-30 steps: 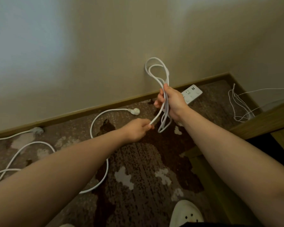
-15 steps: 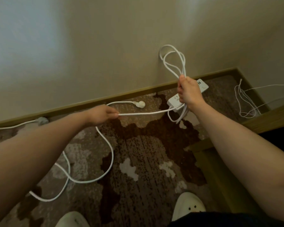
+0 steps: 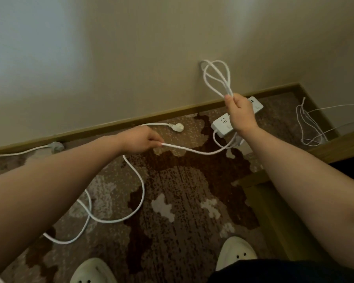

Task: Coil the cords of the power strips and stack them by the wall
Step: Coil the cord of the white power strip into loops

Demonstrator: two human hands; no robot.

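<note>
My right hand (image 3: pixel 240 114) grips a bundle of white cord loops (image 3: pixel 217 77) that stand up above my fist in front of the wall. Behind and below that hand lies a white power strip (image 3: pixel 221 124) on the carpet near the baseboard. My left hand (image 3: pixel 140 139) pinches the same white cord (image 3: pixel 192 150), which sags between my two hands. From my left hand the cord trails down across the carpet in a long curve (image 3: pixel 139 180). A white plug (image 3: pixel 177 127) lies by the baseboard just beyond my left hand.
A second plug (image 3: pixel 56 147) with its cord lies at the baseboard on the left. Thin white wires (image 3: pixel 309 123) hang in the right corner beside a wooden furniture edge (image 3: pixel 335 146). My two white shoes (image 3: pixel 236 253) stand on the patterned carpet below.
My left hand slid left along the cord and away from my right hand, drawing a length out between them. My right hand rose with the loops.
</note>
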